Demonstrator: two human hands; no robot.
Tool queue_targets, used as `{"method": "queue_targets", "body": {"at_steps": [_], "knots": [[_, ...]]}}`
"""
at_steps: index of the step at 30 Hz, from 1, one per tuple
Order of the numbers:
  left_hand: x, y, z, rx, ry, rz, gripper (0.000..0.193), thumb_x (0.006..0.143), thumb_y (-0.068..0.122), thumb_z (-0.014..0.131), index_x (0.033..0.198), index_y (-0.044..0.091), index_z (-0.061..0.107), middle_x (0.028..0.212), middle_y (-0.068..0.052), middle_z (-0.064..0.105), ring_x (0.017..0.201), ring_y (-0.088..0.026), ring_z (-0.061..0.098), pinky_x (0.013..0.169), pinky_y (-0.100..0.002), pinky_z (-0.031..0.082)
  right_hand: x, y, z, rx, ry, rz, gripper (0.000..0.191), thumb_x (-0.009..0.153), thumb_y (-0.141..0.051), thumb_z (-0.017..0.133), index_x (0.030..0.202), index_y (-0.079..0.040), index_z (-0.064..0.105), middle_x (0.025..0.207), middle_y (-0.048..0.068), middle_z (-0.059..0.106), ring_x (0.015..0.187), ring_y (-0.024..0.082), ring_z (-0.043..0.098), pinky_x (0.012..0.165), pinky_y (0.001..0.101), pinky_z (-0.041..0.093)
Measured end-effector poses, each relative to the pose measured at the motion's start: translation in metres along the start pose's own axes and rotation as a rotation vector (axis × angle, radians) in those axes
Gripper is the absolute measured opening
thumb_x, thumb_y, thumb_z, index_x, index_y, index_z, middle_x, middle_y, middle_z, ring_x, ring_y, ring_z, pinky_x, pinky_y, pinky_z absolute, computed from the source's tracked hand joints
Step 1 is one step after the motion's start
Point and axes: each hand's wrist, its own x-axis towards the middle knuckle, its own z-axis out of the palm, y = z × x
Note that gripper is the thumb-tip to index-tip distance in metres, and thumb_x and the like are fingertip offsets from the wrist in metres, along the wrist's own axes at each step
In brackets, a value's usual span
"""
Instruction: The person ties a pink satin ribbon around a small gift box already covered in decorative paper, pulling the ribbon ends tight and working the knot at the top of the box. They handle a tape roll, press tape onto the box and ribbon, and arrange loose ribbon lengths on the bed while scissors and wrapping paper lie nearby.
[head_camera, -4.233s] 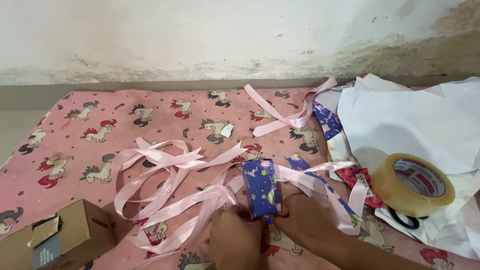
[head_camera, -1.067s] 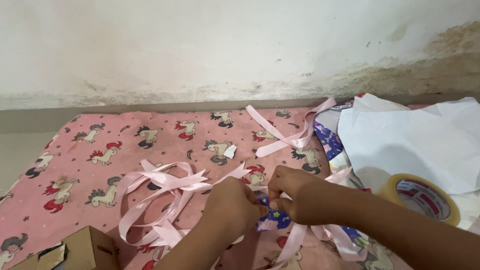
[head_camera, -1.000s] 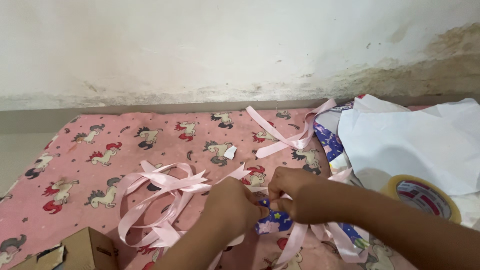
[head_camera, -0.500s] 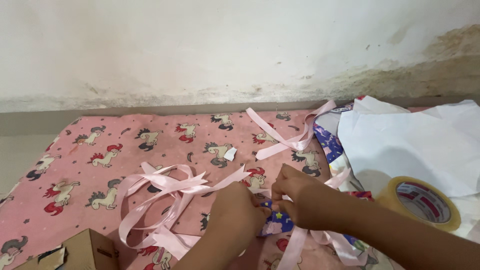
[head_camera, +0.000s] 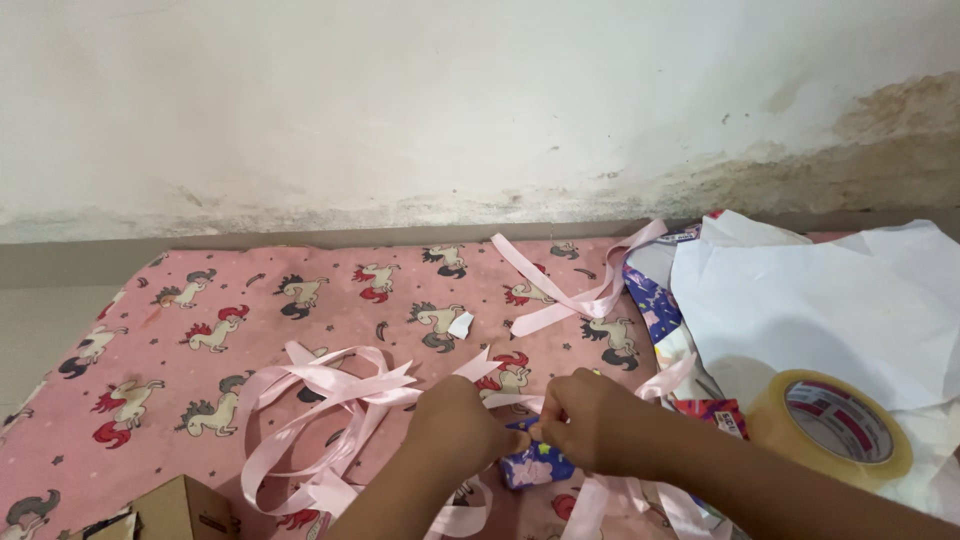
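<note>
Both of your hands are low in the middle of the view, knuckles toward the camera, meeting over a small blue wrapped parcel (head_camera: 535, 466) that lies on the pink horse-print cloth (head_camera: 200, 330). Your left hand (head_camera: 455, 432) is curled into a loose fist, its fingertips pinched on the pink ribbon (head_camera: 330, 395) right where it reaches the parcel. Your right hand (head_camera: 592, 430) is closed too, thumb and fingers nipped together on that same ribbon just above the parcel's top edge, the two hands almost touching. The parcel peeks out beneath and between them, dark blue with little pale shapes on the paper; most of it is hidden by your fingers.

Ribbon loops sprawl to the left of your left hand in a loose tangle, and more tails run under your wrists toward the bottom edge. A separate length of ribbon (head_camera: 570, 290) lies farther back, toward the wall. To your right, a big sheet of white paper (head_camera: 820, 300) is spread out, with a strip of blue patterned wrap (head_camera: 655, 300) showing along its left edge. A roll of clear packing tape (head_camera: 830, 425) sits on the paper, near your right forearm. At the bottom left corner, a brown cardboard box (head_camera: 175, 510) pokes into view, well apart from your hands.
</note>
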Motion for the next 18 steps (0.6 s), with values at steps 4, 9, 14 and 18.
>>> {"method": "queue_targets", "body": {"at_steps": [4, 9, 14, 18], "knots": [[0.013, -0.013, 0.006, -0.122, -0.091, -0.019, 0.05, 0.061, 0.029, 0.092, 0.103, 0.004, 0.079, 0.092, -0.014, 0.08, 0.085, -0.022, 0.079, 0.078, -0.035, 0.062, 0.004, 0.005, -0.011, -0.011, -0.213, 0.323, 0.047, 0.077, -0.048, 0.084, 0.083, -0.007, 0.061, 0.084, 0.011, 0.065, 0.083, 0.025, 0.068, 0.075, 0.0385, 0.054], [0.017, -0.024, 0.014, -0.135, -0.079, 0.009, 0.055, 0.064, 0.036, 0.095, 0.099, -0.004, 0.081, 0.088, -0.016, 0.078, 0.075, -0.02, 0.076, 0.069, -0.034, 0.058, 0.003, 0.006, -0.014, 0.348, -0.292, 0.426, 0.044, 0.079, -0.044, 0.082, 0.102, -0.012, 0.063, 0.076, 0.007, 0.066, 0.061, 0.016, 0.065, 0.055, 0.0355, 0.052], [0.004, -0.03, 0.012, -0.557, -0.214, -0.113, 0.044, 0.069, 0.03, 0.091, 0.092, -0.006, 0.08, 0.073, -0.013, 0.071, 0.055, -0.021, 0.066, 0.046, -0.035, 0.052, 0.005, 0.009, -0.018, 0.456, -0.384, 0.325, 0.046, 0.087, -0.044, 0.077, 0.117, -0.011, 0.071, 0.066, 0.005, 0.06, 0.045, 0.01, 0.05, 0.042, 0.029, 0.039], [-0.007, -0.027, 0.007, -0.577, -0.175, -0.149, 0.045, 0.068, 0.03, 0.094, 0.088, -0.007, 0.078, 0.07, -0.012, 0.072, 0.054, -0.02, 0.065, 0.046, -0.033, 0.052, 0.001, 0.01, -0.018, 0.622, -0.415, 0.489, 0.041, 0.087, -0.037, 0.075, 0.12, -0.012, 0.068, 0.069, 0.004, 0.061, 0.05, 0.013, 0.061, 0.044, 0.0299, 0.045]]}}
